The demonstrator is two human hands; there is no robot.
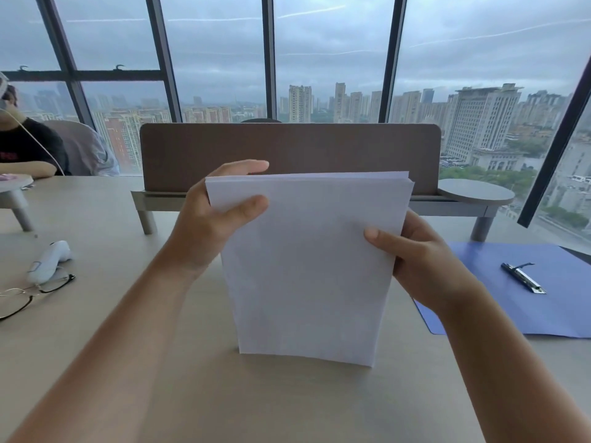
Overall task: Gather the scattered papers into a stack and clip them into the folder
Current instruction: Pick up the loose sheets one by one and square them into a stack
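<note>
A stack of white papers (307,270) stands upright on its bottom edge on the beige table (96,314), right in front of me. My left hand (214,219) grips its upper left corner, thumb on the near face and fingers behind. My right hand (415,257) grips its right edge lower down, thumb in front. An open blue folder (559,302) lies flat on the table to the right, with its metal clip (523,277) showing on the inside. The stack is apart from the folder.
A brown desk divider (287,148) on a low shelf stands behind the papers. Glasses (32,295) and a white device (48,260) lie at the left. Another person (25,145) sits at the far left. Big windows lie beyond.
</note>
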